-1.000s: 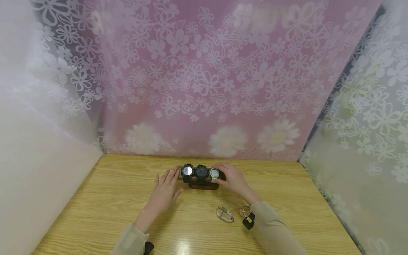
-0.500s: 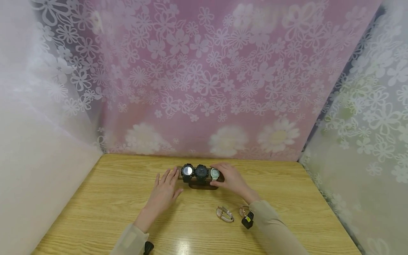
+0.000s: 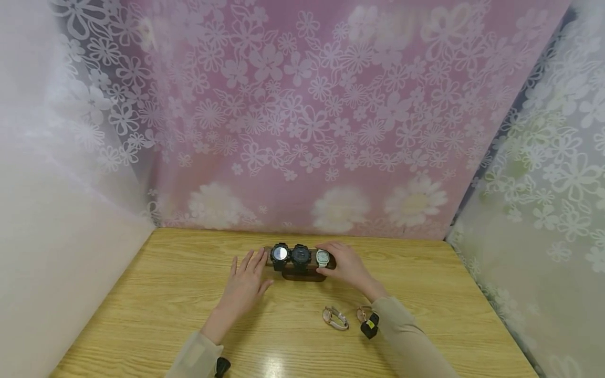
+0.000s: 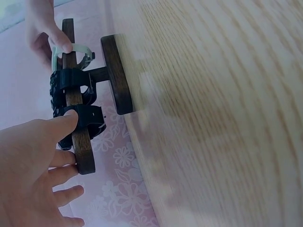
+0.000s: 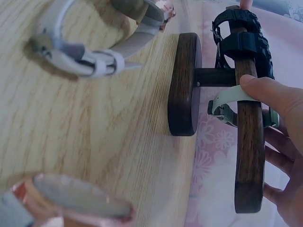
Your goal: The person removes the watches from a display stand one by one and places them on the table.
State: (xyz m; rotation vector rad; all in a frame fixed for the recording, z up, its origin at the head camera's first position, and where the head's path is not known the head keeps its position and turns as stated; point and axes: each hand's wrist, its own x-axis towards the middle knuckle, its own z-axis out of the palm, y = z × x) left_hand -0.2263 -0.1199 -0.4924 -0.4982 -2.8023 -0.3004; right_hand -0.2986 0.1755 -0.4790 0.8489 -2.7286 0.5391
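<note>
Right hand [image 3: 348,266] is pinched onto a pale green watch [image 3: 323,257], looped round the bar of the wooden stand [image 5: 250,156]; left hand [image 3: 242,287] is spread, fingers straight-ish, at the bar's other end. Two black watches [image 3: 280,254] [image 3: 300,255] are already strapped on, so three look done, while two rose-gold watches [image 3: 326,315] [image 3: 361,314] are apparently left on the table [image 3: 142,304].

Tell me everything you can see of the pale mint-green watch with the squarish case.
The pale mint-green watch looks rubbery, with a squarish, round-cornered case and a light dial whose markings are too small to read. Its strap loops around the bar of the dark brown wooden stand, buckle below the bar, dial facing upward. It sits beside a round black watch, with a gap between. The person's right hand holds it, thumb against the strap.
</note>
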